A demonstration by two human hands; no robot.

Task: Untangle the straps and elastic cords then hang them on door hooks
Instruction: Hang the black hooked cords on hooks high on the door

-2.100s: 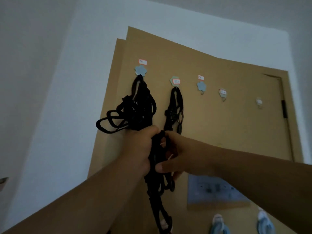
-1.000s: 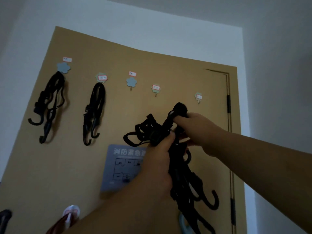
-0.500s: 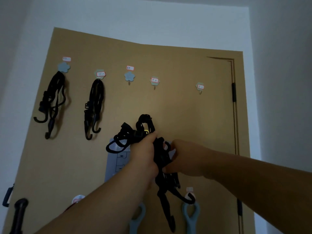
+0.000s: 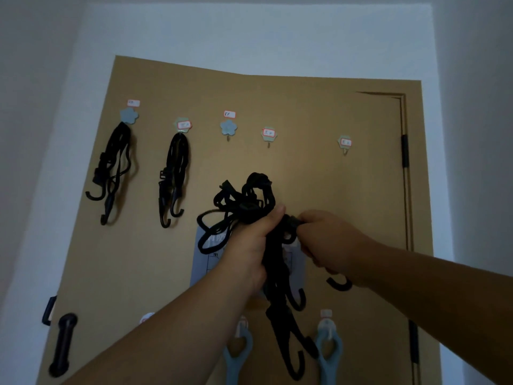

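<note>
A: Near us, in the middle of the frame, both hands hold the black tangle. The left hand is wrapped around the thick part of it, thumb on top. The right hand pinches one strand just beside it.

B: A second ago the right hand was lifting a loop higher, toward the hooks, no?

A: Yes, and now it is lower again and it pulls sideways. Also the view has settled square on the door. I think they are not ready to hang; they separate one cord first.

B: What does the bundle look like?

A: Soft, matte, flat straps and round elastic cords, with loose loops standing out to the left. Below the hands, stiff curved end hooks hang down, probably hard plastic. These could catch on the loops.

B: And further back, on the door?

A: The door is plain tan and smooth. In the upper left, two cords already hang: the first cord and the second cord, each folded, with J-shaped ends down. To the right of them three small flower-shaped door hooks are free: the third hook, the fourth hook, the fifth hook. So two are done, and the rest is in the hands.
</note>
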